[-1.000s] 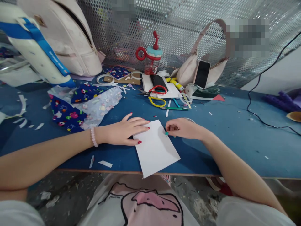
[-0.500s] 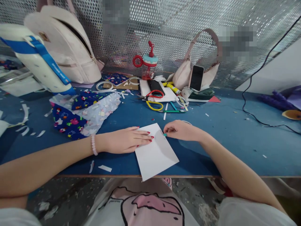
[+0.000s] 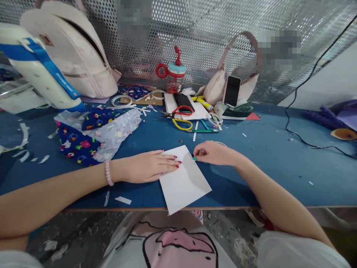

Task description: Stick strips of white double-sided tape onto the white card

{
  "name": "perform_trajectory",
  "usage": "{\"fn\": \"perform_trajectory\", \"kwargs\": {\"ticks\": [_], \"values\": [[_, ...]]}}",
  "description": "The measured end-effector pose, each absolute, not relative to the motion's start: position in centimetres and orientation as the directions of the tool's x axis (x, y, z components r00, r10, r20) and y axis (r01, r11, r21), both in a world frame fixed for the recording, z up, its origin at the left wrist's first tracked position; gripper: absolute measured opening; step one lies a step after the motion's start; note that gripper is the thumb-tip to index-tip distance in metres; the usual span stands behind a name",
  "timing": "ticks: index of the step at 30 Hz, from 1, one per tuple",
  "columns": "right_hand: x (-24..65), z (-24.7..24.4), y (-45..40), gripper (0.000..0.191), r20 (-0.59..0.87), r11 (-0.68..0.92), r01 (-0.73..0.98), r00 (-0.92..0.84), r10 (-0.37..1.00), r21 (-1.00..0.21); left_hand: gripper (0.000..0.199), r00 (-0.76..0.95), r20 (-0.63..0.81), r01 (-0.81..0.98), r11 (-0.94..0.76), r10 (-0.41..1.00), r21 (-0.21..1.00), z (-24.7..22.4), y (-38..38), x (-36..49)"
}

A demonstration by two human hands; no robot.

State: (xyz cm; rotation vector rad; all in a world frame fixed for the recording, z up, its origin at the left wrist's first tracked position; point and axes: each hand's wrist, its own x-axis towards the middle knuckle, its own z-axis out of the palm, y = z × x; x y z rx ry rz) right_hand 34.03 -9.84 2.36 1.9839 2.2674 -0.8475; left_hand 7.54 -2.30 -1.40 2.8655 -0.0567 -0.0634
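Note:
A white sheet of folded-looking paper or card [image 3: 186, 186] lies at a slant on the table, its lowest corner past the front edge. My left hand [image 3: 150, 166] rests flat on its upper left part, fingers stretched out. At the sheet's upper right edge, my right hand [image 3: 213, 152] is closed in a pinch. A small teal bit [image 3: 194, 158] shows at its fingertips; whether it is a nail or a held thing I cannot tell. Behind the right wrist, part of a white ring-shaped roll [image 3: 221, 143] shows.
Patterned blue wrapping paper [image 3: 83, 145] lies to the left. Farther back are scissors [image 3: 181, 118], a green craft knife [image 3: 206, 131], a phone [image 3: 232, 91], a red-handled cup [image 3: 175, 80], a backpack [image 3: 80, 70] and a large bottle [image 3: 41, 74]. A black cable [image 3: 298, 89] runs down the right.
The view has shifted slightly. Both hands and the white sheet keep nearly the same positions, with my right hand still pinched at the sheet's edge.

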Motion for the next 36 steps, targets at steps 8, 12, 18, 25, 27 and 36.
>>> {"fn": "perform_trajectory", "kwargs": {"ticks": [8, 12, 18, 25, 27, 36], "values": [[34.0, 2.2, -9.9, 0.012, -0.332, 0.069, 0.922, -0.206, 0.921, -0.381, 0.039, 0.999, 0.037, 0.005, -0.974, 0.013, 0.228, -1.8, -2.9, 7.4], [35.0, 1.8, -9.6, 0.018, -0.294, 0.019, 0.903, -0.16, 0.942, -0.429, 0.046, 0.957, 0.125, 0.242, -0.956, 0.263, 0.164, -1.8, -2.7, 7.3], [36.5, 1.3, -8.9, 0.028, -0.262, -0.151, 0.736, -0.037, 0.964, -0.659, 0.06, 0.85, 0.127, 0.454, -0.834, 0.511, 0.314, -1.2, -2.1, 7.3], [35.9, 0.9, -9.1, 0.027, -0.073, -0.011, 0.516, -0.099, 0.992, -0.857, 0.076, 0.761, 0.129, 0.184, -0.402, 0.636, 0.897, -0.9, -2.6, 7.1], [35.6, 0.9, -9.2, 0.027, 0.003, 0.064, 0.498, -0.123, 0.992, -0.865, 0.068, 0.716, 0.167, 0.141, -0.375, 0.678, 0.916, -0.1, -3.0, 7.0], [35.5, 0.2, -8.9, 0.039, 0.072, 0.18, 0.525, -0.22, 0.973, -0.832, 0.023, 0.554, 0.547, 0.208, -0.74, 0.628, 0.64, 2.5, -3.0, 5.1]]}}
